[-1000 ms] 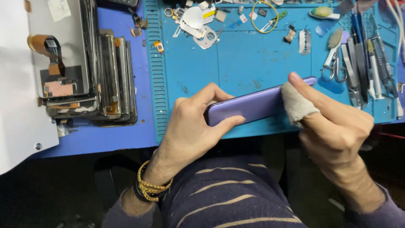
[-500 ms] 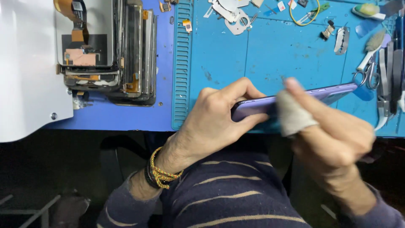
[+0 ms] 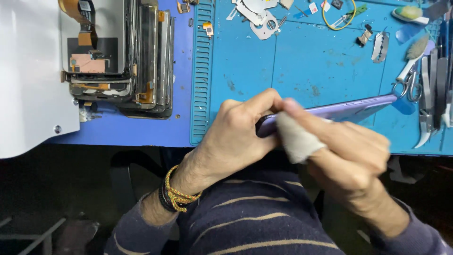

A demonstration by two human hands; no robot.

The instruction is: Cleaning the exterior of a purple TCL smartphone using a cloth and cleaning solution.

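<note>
1. We find the purple phone (image 3: pixel 349 111) held on edge above the near part of the blue mat (image 3: pixel 302 66), its long side running left to right. Its left end sits inside the left hand (image 3: pixel 236 137).
2. The left hand is closed around that end, fingers curled over the top edge.
3. The right hand (image 3: pixel 349 156) grips a whitish cloth (image 3: pixel 297 141), folded over a fingertip and pressed against the phone just beside the left hand's fingers. The right hand is blurred.
4. The phone is slim, smooth and glossy; the cloth looks soft and matte. The mat is rubbery, with a ribbed strip along its left side and scuffed stains.
5. On the worktop at far left lies a stack of phone screens (image 3: pixel 122 56) with exposed flex cables. Metal tweezers (image 3: pixel 427 118) and scissors (image 3: pixel 410 85) lie at the right edge of the mat.
6. Compared with half a second ago, the cloth has moved left along the phone, now close to the left hand; the left hand's grip is unchanged.
</note>
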